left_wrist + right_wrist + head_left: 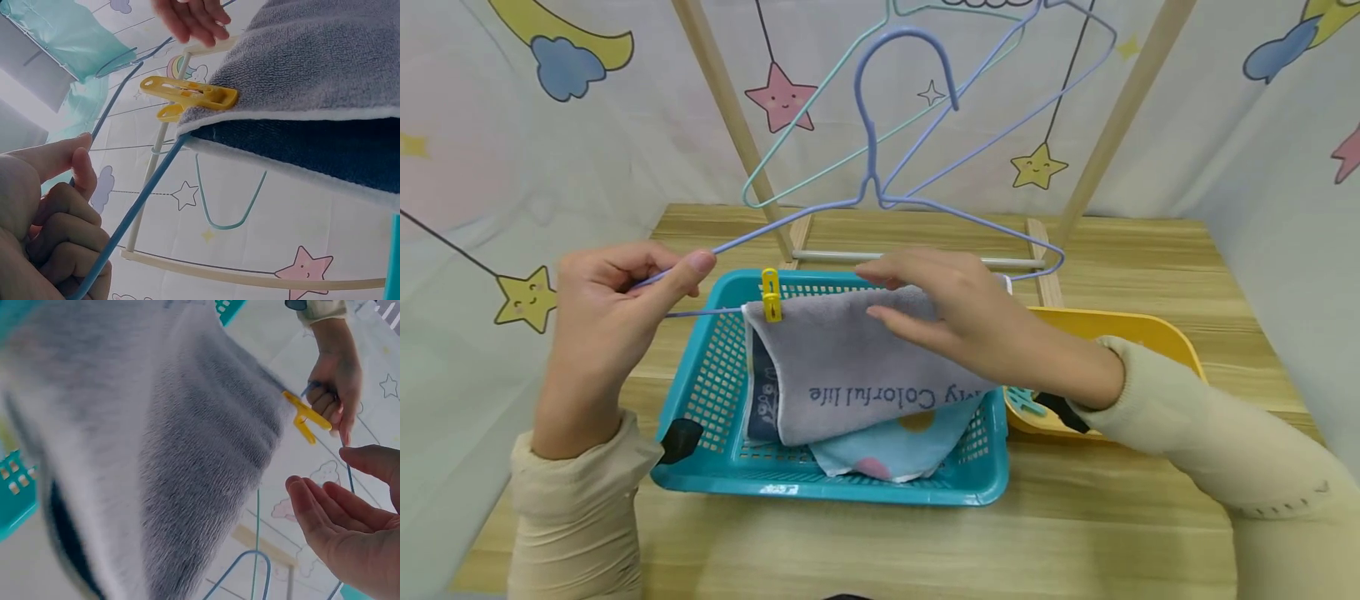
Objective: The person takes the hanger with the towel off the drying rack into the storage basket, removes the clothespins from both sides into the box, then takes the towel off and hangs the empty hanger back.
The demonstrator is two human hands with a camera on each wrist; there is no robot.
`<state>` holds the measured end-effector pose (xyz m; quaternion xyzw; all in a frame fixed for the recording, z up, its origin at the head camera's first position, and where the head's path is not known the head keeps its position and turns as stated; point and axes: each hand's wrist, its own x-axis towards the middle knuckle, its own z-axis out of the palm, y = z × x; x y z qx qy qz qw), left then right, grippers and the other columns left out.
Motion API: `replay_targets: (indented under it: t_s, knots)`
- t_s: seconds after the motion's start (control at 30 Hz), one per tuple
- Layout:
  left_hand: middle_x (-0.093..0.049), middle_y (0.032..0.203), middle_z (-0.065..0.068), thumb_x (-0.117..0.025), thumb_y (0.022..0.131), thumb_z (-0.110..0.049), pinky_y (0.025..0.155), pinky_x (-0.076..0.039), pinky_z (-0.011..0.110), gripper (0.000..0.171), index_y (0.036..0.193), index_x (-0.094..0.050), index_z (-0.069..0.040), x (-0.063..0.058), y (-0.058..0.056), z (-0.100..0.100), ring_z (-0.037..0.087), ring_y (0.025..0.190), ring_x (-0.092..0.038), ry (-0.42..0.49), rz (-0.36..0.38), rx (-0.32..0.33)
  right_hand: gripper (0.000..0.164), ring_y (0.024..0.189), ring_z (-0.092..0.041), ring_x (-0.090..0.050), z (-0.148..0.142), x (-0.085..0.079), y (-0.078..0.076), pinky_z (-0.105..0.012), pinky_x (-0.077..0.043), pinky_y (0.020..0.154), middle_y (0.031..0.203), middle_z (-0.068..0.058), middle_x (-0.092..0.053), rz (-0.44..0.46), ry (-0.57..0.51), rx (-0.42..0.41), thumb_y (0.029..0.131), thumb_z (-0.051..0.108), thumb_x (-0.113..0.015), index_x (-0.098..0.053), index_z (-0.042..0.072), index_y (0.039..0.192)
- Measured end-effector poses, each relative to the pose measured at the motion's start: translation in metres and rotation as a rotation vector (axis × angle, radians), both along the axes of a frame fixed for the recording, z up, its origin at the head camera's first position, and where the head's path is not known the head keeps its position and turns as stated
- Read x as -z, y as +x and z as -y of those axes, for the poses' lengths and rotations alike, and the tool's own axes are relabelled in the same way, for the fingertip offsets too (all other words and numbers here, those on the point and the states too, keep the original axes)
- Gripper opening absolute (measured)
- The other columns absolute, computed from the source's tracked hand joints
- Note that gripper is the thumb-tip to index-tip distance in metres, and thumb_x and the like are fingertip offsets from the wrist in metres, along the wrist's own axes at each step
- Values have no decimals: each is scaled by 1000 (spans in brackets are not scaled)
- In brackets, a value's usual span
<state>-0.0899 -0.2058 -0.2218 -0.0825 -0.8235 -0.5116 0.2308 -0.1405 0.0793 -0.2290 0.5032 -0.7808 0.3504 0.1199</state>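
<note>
My left hand point(598, 317) grips the left end of a periwinkle-blue clothes hanger point(872, 154), thumb along its wire. Over the hanger's lower bar hangs a grey towel point(850, 350) with lettering and a dark blue inner side. A yellow clothespin point(771, 296) clips the towel's left corner to the bar; the left wrist view shows this clothespin point(194, 94) close up. My right hand point(955, 308) is over the towel's right part, fingers loosely extended and thumb apart. In the right wrist view that hand point(350, 531) holds nothing, beside the towel's edge.
Beneath the towel stands a teal basket point(880, 493) holding a light blue patterned cloth point(891, 446). Right of it, a yellow basket point(1127, 323) contains teal pieces point(1028, 402), partly behind my right arm. A wooden rack point(718, 83) with more hangers stands behind.
</note>
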Motion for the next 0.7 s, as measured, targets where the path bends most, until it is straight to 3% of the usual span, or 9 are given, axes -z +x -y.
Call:
replay_targets:
  t_s: [0.4, 0.7]
  knots:
    - [-33, 43, -6, -66, 77, -3, 38, -15, 26, 17, 63, -62, 5, -5, 2, -10, 9, 42, -24, 18, -10, 16, 42, 106, -7, -56, 38, -7, -5, -16, -44, 87, 118, -2, -59, 180, 55, -42, 85, 23, -60, -51, 9, 123]
    - [-34, 44, -6, -67, 77, -4, 38, -17, 25, 17, 61, -62, 2, 2, -3, -9, 9, 41, -25, -25, -21, 1, 41, 95, -3, -58, 57, -2, -4, -16, -45, 84, 113, -1, -61, 239, 62, -60, 84, 26, -60, -54, 8, 120]
